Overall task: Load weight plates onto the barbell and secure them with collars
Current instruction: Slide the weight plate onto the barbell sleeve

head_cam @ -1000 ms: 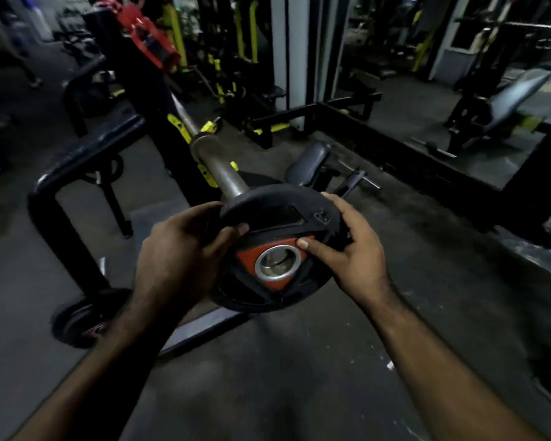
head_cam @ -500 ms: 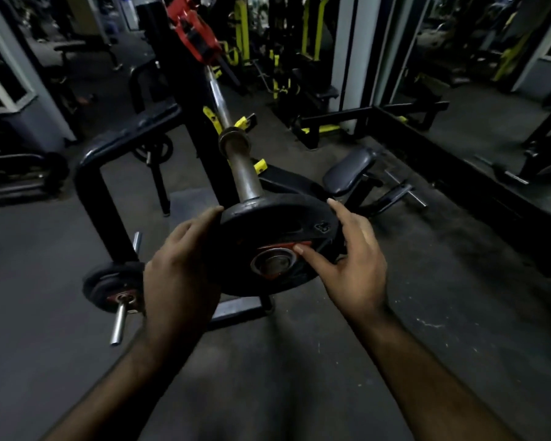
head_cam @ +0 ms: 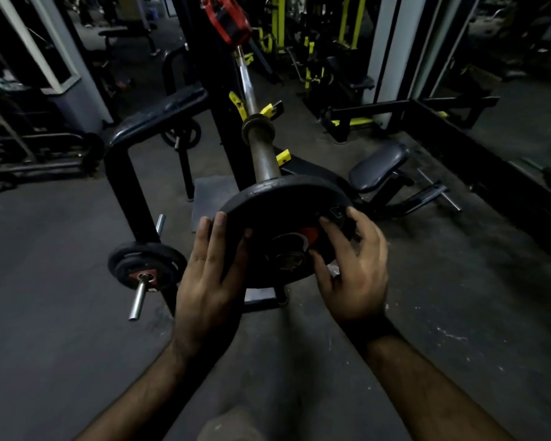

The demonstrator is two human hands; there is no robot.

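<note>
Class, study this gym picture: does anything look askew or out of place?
Nothing stands out. The weight plate sits on the barbell sleeve, left hand and right hand on its rim.

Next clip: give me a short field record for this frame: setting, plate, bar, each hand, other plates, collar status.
setting: dim gym, dark floor
plate: black plate on the end of the bar sleeve
bar: sleeve runs up to its shoulder ring, shaft beyond on a rack
left hand: left hand flat against the plate's left rim, fingers straight
right hand: right hand on the plate's face, fingers bent near the hub
other plates: stored plate on a rack peg at left
collar: none visible on the sleeve
</note>
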